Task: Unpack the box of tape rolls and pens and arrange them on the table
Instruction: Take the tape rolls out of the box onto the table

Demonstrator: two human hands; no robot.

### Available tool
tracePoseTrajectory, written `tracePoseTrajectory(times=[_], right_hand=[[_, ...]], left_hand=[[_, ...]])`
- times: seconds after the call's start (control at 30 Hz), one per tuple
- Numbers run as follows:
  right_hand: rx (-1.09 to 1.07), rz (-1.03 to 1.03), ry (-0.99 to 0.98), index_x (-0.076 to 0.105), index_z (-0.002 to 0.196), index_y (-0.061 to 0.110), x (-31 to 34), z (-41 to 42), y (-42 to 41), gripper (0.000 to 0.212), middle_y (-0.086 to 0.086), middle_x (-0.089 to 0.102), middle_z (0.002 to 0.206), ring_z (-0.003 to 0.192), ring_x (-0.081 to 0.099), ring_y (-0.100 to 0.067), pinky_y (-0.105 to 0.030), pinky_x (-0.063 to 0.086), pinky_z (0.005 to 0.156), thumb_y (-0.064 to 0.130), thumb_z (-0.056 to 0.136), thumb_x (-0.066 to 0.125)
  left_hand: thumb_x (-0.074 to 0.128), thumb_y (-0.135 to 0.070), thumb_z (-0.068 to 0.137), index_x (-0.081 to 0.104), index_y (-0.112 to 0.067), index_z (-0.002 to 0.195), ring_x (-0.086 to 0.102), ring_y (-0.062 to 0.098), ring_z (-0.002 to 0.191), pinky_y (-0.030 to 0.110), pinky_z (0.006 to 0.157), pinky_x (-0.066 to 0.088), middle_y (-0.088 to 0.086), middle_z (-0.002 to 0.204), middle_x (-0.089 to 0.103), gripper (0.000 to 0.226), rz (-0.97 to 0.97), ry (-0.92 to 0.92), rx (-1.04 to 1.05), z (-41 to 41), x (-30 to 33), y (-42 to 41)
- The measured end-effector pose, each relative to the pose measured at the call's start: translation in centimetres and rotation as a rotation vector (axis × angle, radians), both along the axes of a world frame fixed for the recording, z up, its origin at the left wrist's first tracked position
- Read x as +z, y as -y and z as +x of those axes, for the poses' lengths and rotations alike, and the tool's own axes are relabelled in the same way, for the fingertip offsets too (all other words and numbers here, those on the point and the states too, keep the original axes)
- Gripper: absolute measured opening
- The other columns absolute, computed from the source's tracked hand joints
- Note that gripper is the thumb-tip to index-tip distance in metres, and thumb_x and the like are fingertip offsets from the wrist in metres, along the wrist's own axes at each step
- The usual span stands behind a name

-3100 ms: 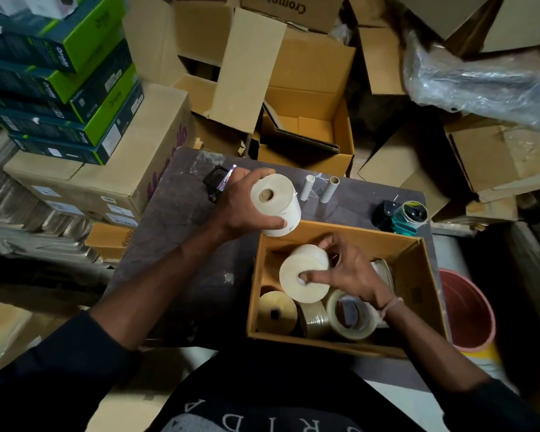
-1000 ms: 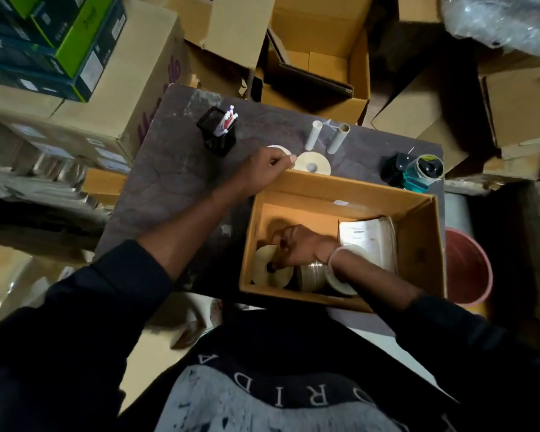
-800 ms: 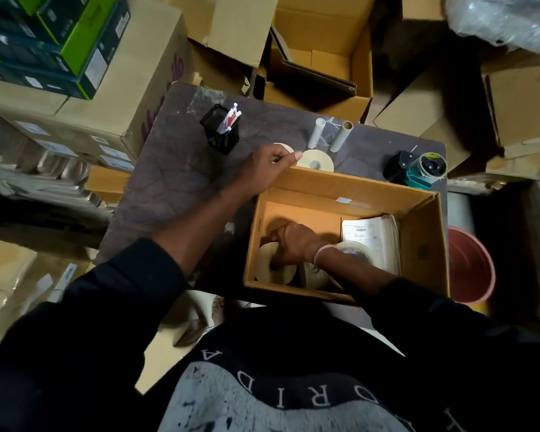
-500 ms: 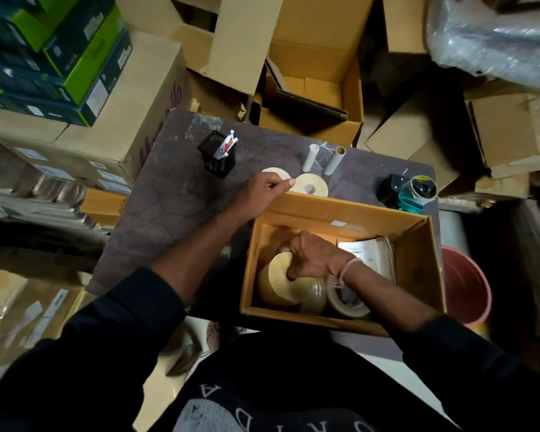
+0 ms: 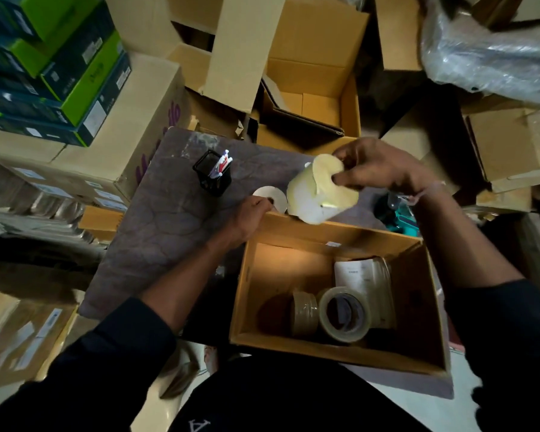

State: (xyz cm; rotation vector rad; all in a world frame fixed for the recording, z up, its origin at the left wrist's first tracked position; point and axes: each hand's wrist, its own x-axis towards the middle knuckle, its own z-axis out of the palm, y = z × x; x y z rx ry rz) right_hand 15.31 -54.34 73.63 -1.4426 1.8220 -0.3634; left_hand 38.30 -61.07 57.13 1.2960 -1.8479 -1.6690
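Note:
My right hand (image 5: 376, 168) grips a large cream roll (image 5: 320, 194), thumb in its core, and holds it tilted above the far edge of the open cardboard box (image 5: 430, 310). My left hand (image 5: 251, 215) rests on a white roll (image 5: 273, 196) lying flat on the grey table (image 5: 166, 219), fingers curled over its near side by the box's far left corner. Inside the box lie a clear tape roll (image 5: 345, 313), a thinner tape roll (image 5: 304, 311) and a wrapped white packet (image 5: 363, 272). A black holder with pens (image 5: 214, 173) stands on the table.
A teal and black tape dispenser (image 5: 398, 215) sits at the table's far right, partly behind my right wrist. Stacked cartons (image 5: 113, 145) and green boxes (image 5: 75, 76) crowd the left. Open cartons (image 5: 315, 101) stand beyond the table. A plastic-wrapped bundle (image 5: 493, 57) lies top right.
My right hand has lifted the cream roll out of the box and carried it up over the box's far edge. My left hand has stayed at the white roll.

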Motion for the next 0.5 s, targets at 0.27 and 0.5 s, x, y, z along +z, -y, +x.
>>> tracePoseTrajectory(times=[0.27,0.5], right_hand=[[-0.184,0.215,-0.286,0.071,0.108,0.0,-9.1,2.2,7.7,0.047,-0.018,0.075,0.095,0.077,0.075,-0.034,-0.047,0.062,0.076,0.034,0.077,0.08],[-0.161,0.232,-0.349,0.061,0.111,0.005,-14.6,1.8,7.9,0.061,-0.018,0.07,0.111,0.097,0.071,-0.036,-0.045,0.06,0.084,0.049,0.073,0.08]], left_hand=[[0.046,-0.021,0.096,0.072,-0.015,0.077,0.059,0.013,0.081,0.028,0.067,0.042,0.0,0.085,0.068,0.032,-0.025,0.09,-0.037,0.2,-0.6,0.4],[0.046,-0.028,0.095,0.073,-0.004,0.085,0.061,0.017,0.079,0.034,0.07,0.046,0.009,0.085,0.071,0.037,-0.021,0.134,-0.031,0.4,-0.6,0.4]])
